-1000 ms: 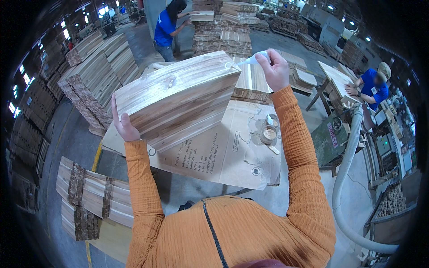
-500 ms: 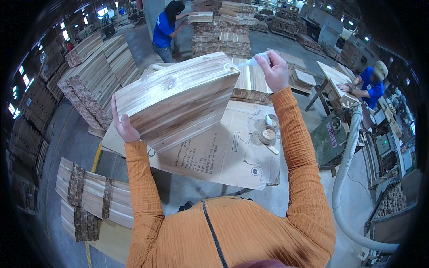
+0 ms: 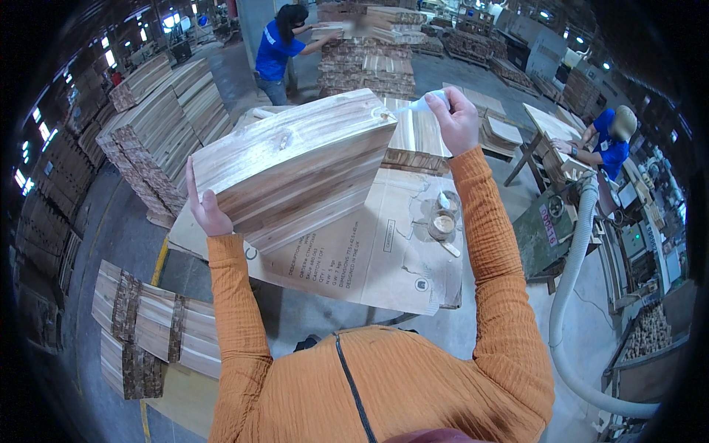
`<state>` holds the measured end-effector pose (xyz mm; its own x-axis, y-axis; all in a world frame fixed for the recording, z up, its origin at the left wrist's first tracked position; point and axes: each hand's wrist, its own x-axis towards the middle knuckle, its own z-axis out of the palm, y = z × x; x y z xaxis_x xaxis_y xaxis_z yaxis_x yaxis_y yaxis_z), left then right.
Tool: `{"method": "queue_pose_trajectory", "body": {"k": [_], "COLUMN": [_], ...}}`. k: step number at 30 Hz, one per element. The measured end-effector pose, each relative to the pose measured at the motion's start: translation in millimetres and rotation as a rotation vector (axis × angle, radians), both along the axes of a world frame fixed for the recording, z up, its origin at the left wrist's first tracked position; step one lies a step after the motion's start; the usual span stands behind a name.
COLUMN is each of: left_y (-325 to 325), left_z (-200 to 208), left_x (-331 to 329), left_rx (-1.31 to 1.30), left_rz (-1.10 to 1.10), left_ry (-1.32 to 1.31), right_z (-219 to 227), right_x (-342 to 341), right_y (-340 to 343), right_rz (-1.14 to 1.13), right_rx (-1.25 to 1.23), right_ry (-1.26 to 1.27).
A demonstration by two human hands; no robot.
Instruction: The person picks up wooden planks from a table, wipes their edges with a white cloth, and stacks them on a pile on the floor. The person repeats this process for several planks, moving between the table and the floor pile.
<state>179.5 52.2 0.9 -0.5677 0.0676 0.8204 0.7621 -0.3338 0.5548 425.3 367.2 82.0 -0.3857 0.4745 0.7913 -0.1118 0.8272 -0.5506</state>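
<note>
A large striped wooden panel, thick as a block, stands tilted on edge over a flattened cardboard sheet. My left hand grips its left end, thumb on the front face and fingers along the end. In my right hand is a pale blue squeeze bottle, mostly hidden by the fingers. Its narrow tip points at a small knot near the right end of the panel's upper edge. Another knot shows mid-edge. On the cardboard sit a small round tub and a flat wooden stick.
Behind the panel lies a stack of boards. Tall board stacks stand at left, with more panels low at left. A grey hose curves along the right by a green machine. Two co-workers in blue work farther off.
The bottle and panel have barely shifted, and both my hands keep their holds. The far co-worker reaches further over the stack; the one at right has shifted head and hands.
</note>
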Motion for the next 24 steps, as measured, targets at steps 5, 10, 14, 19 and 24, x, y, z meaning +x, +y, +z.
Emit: {"method": "queue_pose_trajectory", "body": {"k": [5, 10, 14, 19, 24], "left_y": [-0.9, -4.1, -11.1, -8.1, -8.9], "left_z": [-1.7, -5.0, -3.4, 0.6, 1.5], "left_x": [-2.0, -4.0, -3.6, 0.6, -3.1], "left_rx": [0.027, 0.039, -0.013, -0.006, -0.001], "left_rz": [-0.035, -0.065, -0.049, -0.001, 0.018], "left_ry": [-0.006, -0.028, -0.052, -0.022, 0.024], "right_z": [-1.3, 3.2, 2.0, -5.7, -7.1], "right_x": [-7.2, -35.7, -73.6, -105.6, -109.0], "right_y": [0.5, -23.7, -60.9, -103.1, -105.5], "right_rz": [0.096, 0.441, 0.602, 0.609, 0.586], "right_rx": [-0.064, -0.426, -0.494, -0.491, -0.490], "right_ry": [0.110, 0.312, 0.329, 0.241, 0.242]}}
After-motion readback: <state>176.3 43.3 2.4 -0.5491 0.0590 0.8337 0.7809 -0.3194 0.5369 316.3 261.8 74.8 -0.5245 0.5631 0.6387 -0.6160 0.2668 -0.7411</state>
